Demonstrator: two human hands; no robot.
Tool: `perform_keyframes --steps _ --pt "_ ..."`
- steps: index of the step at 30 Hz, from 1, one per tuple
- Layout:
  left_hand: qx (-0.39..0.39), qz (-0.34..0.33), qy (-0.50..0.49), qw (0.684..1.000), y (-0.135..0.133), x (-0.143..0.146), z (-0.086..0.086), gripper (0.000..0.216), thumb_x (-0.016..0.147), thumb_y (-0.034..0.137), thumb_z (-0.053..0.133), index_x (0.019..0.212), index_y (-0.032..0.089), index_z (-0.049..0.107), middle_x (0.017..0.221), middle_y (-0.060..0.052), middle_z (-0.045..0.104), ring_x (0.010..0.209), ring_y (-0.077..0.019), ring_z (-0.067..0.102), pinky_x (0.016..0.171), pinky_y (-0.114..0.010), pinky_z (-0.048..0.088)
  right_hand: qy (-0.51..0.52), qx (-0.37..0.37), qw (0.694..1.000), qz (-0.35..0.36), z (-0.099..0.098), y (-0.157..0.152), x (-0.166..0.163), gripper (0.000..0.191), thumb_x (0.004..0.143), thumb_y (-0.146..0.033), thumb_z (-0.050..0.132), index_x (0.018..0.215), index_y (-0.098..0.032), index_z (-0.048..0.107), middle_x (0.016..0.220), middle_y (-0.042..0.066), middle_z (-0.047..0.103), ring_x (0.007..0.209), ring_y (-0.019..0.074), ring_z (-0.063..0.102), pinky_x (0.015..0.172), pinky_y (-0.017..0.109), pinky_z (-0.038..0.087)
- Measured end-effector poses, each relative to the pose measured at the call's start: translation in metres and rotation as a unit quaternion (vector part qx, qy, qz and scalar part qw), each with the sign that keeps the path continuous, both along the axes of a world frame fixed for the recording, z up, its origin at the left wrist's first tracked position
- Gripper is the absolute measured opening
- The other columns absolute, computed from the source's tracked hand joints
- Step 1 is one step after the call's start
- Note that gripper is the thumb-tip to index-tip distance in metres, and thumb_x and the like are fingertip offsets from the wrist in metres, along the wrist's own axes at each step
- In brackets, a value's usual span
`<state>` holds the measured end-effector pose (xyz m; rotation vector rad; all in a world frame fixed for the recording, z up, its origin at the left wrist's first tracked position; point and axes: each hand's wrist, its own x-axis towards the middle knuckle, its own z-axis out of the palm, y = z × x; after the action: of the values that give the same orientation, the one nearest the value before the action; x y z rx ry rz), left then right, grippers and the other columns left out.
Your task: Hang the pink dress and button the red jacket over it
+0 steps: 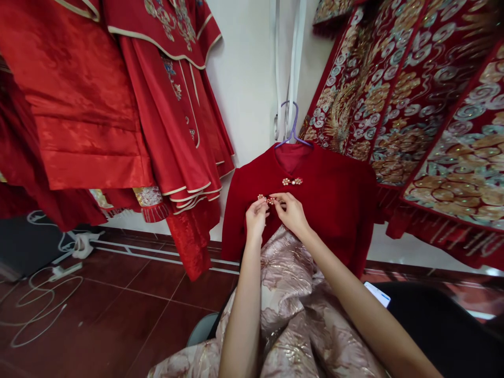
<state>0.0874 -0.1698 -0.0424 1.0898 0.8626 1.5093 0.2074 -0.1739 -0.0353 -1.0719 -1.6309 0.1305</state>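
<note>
A dark red velvet jacket (334, 194) hangs in front of me on a purple hanger (294, 123). Near its neckline sits a fastened flower-shaped button clasp (292, 181) with a pearl-like bead in the middle. Lower down, a second flower clasp (261, 197) lies between my hands. My left hand (256, 214) pinches its left part, fingers closed. My right hand (290, 211) pinches its right part between thumb and fingertips. The fingers cover much of this clasp, so I cannot tell whether its halves are joined. Pale pink-gold brocade fabric (287, 283) spreads beneath my forearms.
Red garments (173, 105) hang at the left, and heavily embroidered red ones (413, 94) at the right. A white rack bar (157, 254) runs low behind. White cables (43, 299) and a power strip (65, 270) lie on the tiled floor. A phone (377, 294) rests on a black surface (441, 320).
</note>
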Motion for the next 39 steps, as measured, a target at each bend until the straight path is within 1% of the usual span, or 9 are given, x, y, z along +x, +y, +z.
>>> perform_keyframes --steps 8,19,24,27,30,32,34,37,39 --pt "0.093 0.113 0.082 0.986 0.003 0.004 -0.001 0.016 0.074 0.016 0.066 0.089 0.013 0.069 0.094 -0.010 0.072 0.083 -0.0157 0.067 0.085 -0.031 0.052 0.019 -0.004 1.000 0.016 -0.001 0.002 -0.007 0.024 0.088 -0.029 0.051 0.103 -0.019 0.066 0.094 0.007 0.060 0.080 0.0148 0.062 0.074 0.029 0.056" --pt "0.134 0.133 0.192 0.963 0.007 -0.001 0.007 0.015 0.075 0.015 0.063 0.089 0.017 0.069 0.092 -0.008 0.071 0.080 -0.0167 0.067 0.083 -0.031 0.052 0.015 0.034 0.999 -0.017 -0.002 0.006 -0.012 0.025 0.091 -0.031 0.047 0.102 -0.020 0.066 0.098 0.008 0.061 0.086 0.0179 0.061 0.082 0.033 0.053" --pt "0.155 0.095 0.234 0.955 0.015 -0.005 0.006 0.011 0.077 0.014 0.061 0.086 0.017 0.066 0.088 -0.008 0.069 0.080 -0.0169 0.065 0.082 -0.032 0.051 0.063 0.022 0.998 -0.008 -0.003 0.009 -0.013 0.026 0.090 -0.034 0.048 0.102 -0.019 0.066 0.102 0.009 0.064 0.088 0.0184 0.063 0.081 0.033 0.054" --pt "0.162 0.080 0.187 0.966 0.014 -0.010 -0.004 0.018 0.077 0.013 0.062 0.095 0.017 0.061 0.093 -0.008 0.067 0.083 -0.0150 0.064 0.082 -0.030 0.051 0.094 -0.048 0.993 0.045 -0.007 -0.006 -0.003 0.028 0.089 -0.036 0.048 0.107 -0.021 0.065 0.106 0.007 0.067 0.093 0.0182 0.065 0.084 0.033 0.055" --pt "0.123 0.065 0.160 0.977 0.011 -0.016 -0.024 0.018 0.077 0.013 0.062 0.094 0.017 0.059 0.091 -0.006 0.066 0.081 -0.0136 0.063 0.082 -0.030 0.050 0.076 -0.119 0.986 0.087 -0.018 -0.034 0.023 0.025 0.088 -0.037 0.051 0.102 -0.023 0.067 0.108 0.005 0.068 0.099 0.0189 0.065 0.092 0.036 0.051" --pt "0.100 0.036 0.182 0.977 0.010 -0.020 -0.041 0.012 0.077 0.013 0.062 0.088 0.016 0.061 0.087 -0.006 0.066 0.079 -0.0134 0.063 0.082 -0.030 0.050 0.076 -0.148 0.982 0.089 -0.028 -0.053 0.047 0.027 0.087 -0.039 0.053 0.103 -0.023 0.067 0.109 0.006 0.068 0.100 0.0198 0.064 0.093 0.037 0.050" --pt "0.089 0.015 0.224 0.970 0.009 -0.023 -0.057 0.012 0.076 0.012 0.062 0.087 0.015 0.061 0.087 -0.006 0.066 0.079 -0.0137 0.062 0.081 -0.029 0.049 0.104 -0.169 0.979 0.052 -0.037 -0.065 0.070 0.029 0.085 -0.043 0.056 0.099 -0.020 0.067 0.105 0.008 0.069 0.094 0.0205 0.066 0.090 0.039 0.052" --pt "0.062 0.041 0.295 0.953 0.009 -0.026 -0.074 0.023 0.074 0.011 0.062 0.097 0.015 0.061 0.095 -0.009 0.065 0.084 -0.0147 0.062 0.083 -0.030 0.048 0.138 -0.205 0.967 0.060 -0.046 -0.068 0.089 0.034 0.083 -0.046 0.056 0.101 -0.018 0.065 0.103 0.010 0.069 0.089 0.0204 0.067 0.081 0.037 0.055" --pt "0.038 0.061 0.326 0.943 0.010 -0.026 -0.080 0.031 0.075 0.011 0.062 0.105 0.015 0.058 0.097 -0.009 0.064 0.085 -0.0152 0.062 0.085 -0.031 0.048 0.132 -0.215 0.966 0.059 -0.050 -0.063 0.087 0.034 0.084 -0.045 0.055 0.103 -0.018 0.064 0.101 0.010 0.068 0.088 0.0191 0.066 0.079 0.034 0.055"
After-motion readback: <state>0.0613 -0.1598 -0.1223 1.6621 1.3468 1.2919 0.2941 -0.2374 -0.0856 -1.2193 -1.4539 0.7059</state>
